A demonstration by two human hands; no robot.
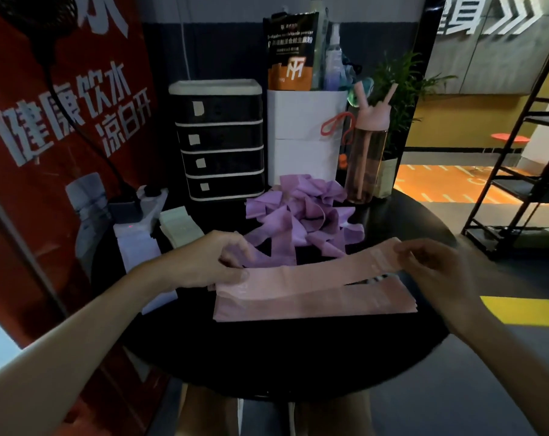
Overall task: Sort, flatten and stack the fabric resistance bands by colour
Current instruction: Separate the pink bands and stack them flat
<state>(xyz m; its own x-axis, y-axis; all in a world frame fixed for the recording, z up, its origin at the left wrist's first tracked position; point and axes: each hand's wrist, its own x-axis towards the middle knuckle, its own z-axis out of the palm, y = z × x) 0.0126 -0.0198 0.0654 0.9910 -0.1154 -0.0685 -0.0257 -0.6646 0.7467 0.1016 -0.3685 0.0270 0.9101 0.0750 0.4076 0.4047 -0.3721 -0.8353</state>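
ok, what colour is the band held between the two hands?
The band is pale pink, like the flat stack under it; head view.

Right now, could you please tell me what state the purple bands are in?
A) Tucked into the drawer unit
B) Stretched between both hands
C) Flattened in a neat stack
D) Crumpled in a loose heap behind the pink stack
D: the purple bands lie crumpled in a heap beyond the flat pink stack, while the left hand and right hand hold a pink band over it.
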